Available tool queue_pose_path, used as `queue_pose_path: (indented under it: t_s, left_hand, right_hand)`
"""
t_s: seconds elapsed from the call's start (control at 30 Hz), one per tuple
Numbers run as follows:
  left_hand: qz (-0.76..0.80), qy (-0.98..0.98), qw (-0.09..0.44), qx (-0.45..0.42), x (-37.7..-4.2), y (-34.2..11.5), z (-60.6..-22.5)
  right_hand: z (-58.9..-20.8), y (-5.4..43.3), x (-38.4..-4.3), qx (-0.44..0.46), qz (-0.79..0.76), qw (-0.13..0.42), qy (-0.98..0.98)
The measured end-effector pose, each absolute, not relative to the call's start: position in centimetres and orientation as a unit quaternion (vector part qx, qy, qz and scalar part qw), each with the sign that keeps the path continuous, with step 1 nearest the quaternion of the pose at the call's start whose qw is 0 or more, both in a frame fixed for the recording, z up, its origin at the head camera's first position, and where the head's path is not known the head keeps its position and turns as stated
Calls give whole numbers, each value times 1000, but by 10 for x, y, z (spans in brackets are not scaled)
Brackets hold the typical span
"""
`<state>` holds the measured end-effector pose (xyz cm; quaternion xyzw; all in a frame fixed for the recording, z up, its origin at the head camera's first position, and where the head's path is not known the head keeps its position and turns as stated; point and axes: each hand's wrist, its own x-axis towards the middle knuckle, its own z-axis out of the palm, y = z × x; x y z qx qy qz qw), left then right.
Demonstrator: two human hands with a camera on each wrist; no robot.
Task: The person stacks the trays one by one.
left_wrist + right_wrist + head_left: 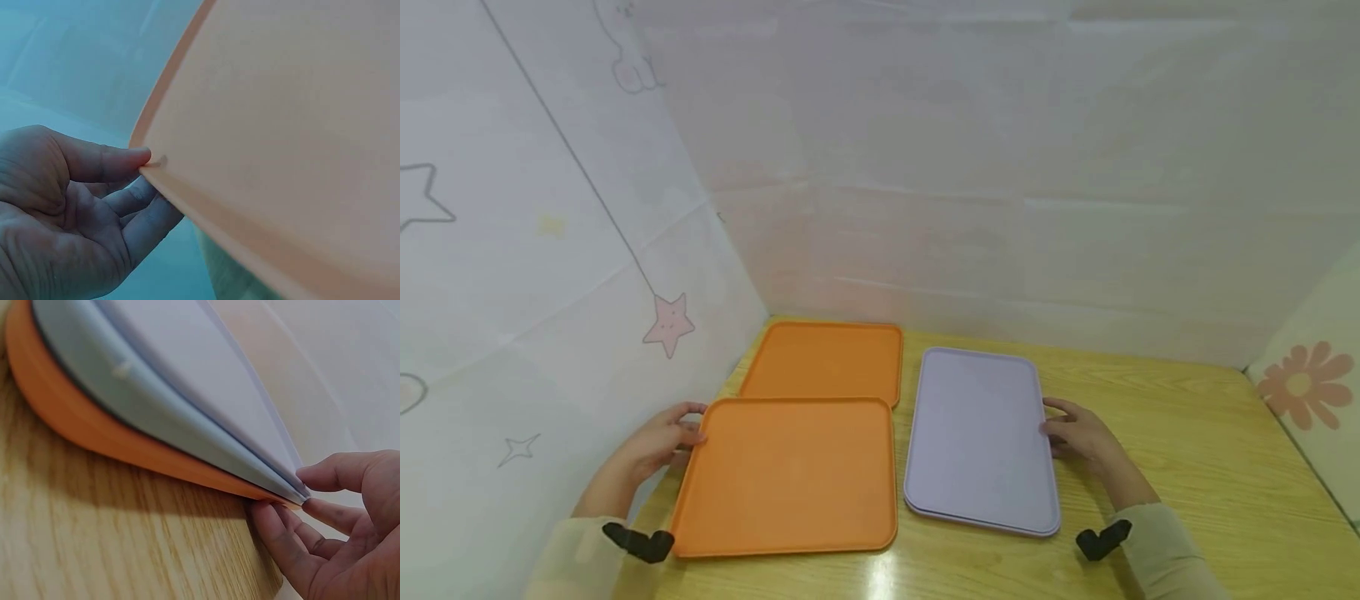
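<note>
The front orange tray (786, 479) is at the left of the counter (1165, 483), its long axis running side to side, and the left hand (658, 442) meets it near the far end of the short left edge: thumb on the rim, fingers tucked beneath, a close pinch. The lavender tray (981, 442) is just to its right and turned the other way — long axis near to far, slanting a little — so the right hand (1078, 433) is at a long edge rather than a short one. That hand pinches narrowly too, one digit on the lavender rim and others underneath; the right wrist view shows a greyish layer (137, 400) and an orange layer (125, 447) below, so the hold seems to take in the whole stack. Each hand is nearest its own tray, on the outer side, with a narrow strip of counter between the inner edges. The rear orange tray (827, 362) is behind, partly hidden by the front one, with neither hand on it.
</note>
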<state>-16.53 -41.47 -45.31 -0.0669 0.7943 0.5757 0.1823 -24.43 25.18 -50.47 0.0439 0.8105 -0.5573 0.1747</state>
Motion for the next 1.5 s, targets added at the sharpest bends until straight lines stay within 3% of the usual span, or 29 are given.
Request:
queue_pose_path:
  t_s: [0.37, 0.63, 1.13, 1.5]
  left_hand:
    - [603, 778, 169, -37, -173, -396, -437]
    - [629, 762, 150, -19, -183, -343, -433]
    - [715, 692, 90, -36, -197, -252, -441]
    - [764, 638, 57, -75, -209, -202, -455]
  right_hand:
    - [-491, 259, -233, 17, -570, 159, 806]
    - [-475, 249, -211, -7, -577, 152, 802]
    - [-489, 192, -176, -8, -739, 191, 646]
    - [-497, 152, -169, 65, -824, 111, 552]
